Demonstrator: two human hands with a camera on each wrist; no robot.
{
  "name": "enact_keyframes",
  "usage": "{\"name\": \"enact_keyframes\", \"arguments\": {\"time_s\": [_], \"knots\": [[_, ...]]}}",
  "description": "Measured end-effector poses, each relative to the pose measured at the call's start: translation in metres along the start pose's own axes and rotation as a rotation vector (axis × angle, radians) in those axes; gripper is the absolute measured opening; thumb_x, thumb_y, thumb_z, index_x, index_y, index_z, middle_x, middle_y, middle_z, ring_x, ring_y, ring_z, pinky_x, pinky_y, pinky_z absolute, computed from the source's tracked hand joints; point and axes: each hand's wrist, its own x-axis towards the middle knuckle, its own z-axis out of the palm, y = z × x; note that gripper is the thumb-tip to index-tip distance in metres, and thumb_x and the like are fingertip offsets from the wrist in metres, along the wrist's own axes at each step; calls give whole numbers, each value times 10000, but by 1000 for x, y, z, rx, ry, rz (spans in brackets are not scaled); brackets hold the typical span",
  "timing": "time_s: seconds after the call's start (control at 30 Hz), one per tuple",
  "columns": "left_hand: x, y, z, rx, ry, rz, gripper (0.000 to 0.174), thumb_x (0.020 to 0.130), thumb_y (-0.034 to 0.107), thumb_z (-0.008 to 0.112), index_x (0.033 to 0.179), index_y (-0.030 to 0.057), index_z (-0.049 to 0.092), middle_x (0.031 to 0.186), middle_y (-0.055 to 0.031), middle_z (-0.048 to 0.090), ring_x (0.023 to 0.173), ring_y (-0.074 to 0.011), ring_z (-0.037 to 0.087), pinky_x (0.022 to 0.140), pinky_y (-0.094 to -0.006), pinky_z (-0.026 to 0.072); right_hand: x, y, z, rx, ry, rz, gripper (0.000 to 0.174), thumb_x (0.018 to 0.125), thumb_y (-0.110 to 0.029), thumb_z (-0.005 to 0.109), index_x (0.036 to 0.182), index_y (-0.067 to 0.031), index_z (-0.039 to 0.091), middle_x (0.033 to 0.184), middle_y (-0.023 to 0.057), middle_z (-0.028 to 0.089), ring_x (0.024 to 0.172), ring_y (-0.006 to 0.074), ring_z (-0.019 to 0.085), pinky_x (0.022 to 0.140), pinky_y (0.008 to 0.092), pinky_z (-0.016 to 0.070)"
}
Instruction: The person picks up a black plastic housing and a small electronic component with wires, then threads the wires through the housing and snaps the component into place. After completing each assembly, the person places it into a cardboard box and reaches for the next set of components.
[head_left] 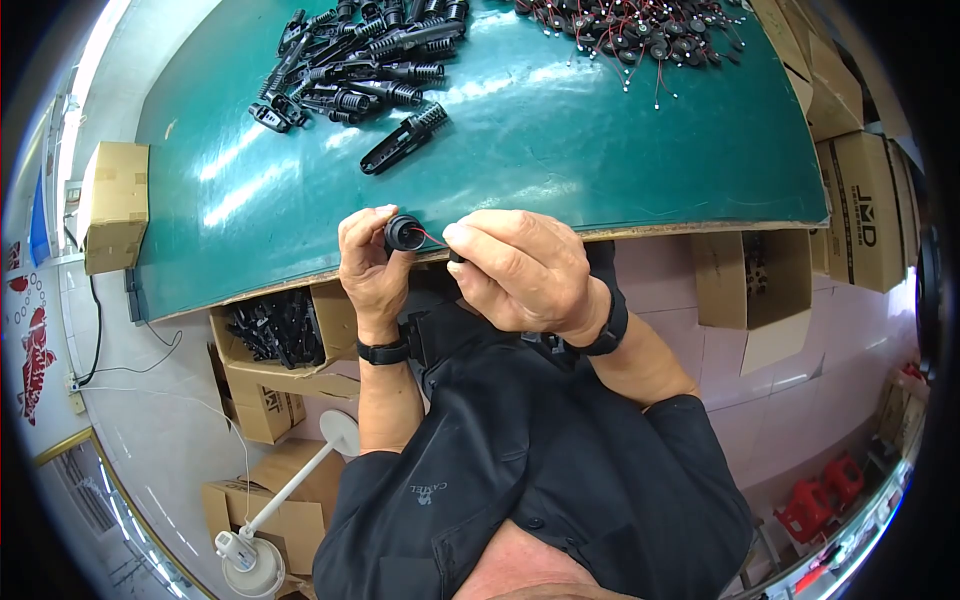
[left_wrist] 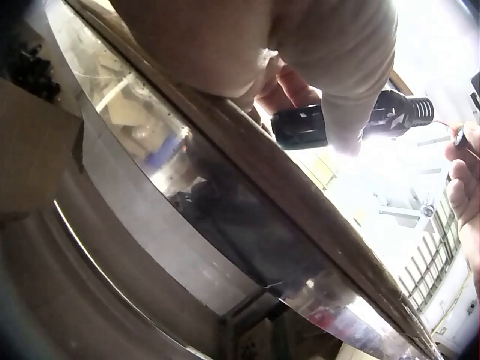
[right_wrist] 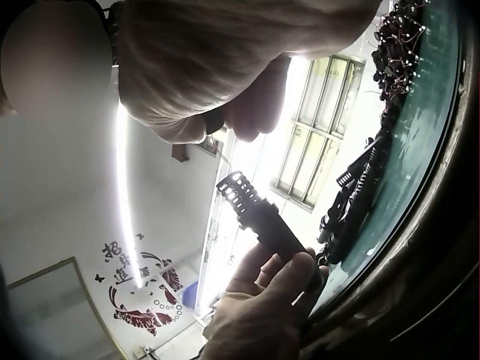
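Observation:
My left hand (head_left: 372, 270) grips a black cylindrical plastic housing (right_wrist: 276, 231) with a slotted, ribbed end; its round open end faces my right hand in the head view. My right hand (head_left: 528, 270) pinches a small black round part (left_wrist: 460, 139) between thumb and fingers. A thin red wire (head_left: 431, 237) runs from the housing's open end to the pinched part. Both hands are raised close together at the table's near edge. In the left wrist view, my left fingers wrap the smooth body of the housing.
Similar black housings (head_left: 370, 60) are heaped on the green table (head_left: 600, 165), with a single housing (head_left: 403, 138) nearer me. Round black parts with red wires (head_left: 640, 35) lie piled at the far right. Below the edge stand a carton of black parts (head_left: 335, 320) and another box (head_left: 722, 280).

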Motion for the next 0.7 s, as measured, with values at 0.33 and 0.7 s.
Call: {"name": "enact_keyframes", "arguments": {"time_s": [0.33,0.7], "knots": [[-2,1,3,36,20,-10,498,842,-85,850,1299,19,683,1282,-100,585,1176,-230,637,1023,-352,558,0,2,2,8,-16,118,296,854,-21,806,1141,14,742,1006,147,743,799,246,744,665,332,603],[7,20,6,325,-90,9,512,755,-105,861,1236,34,756,1162,-87,624,1082,-231,634,944,-335,540,-12,25,-18,202,-175,648,228,935,-45,811,1144,5,736,942,78,744,765,112,708,682,262,582]]}}
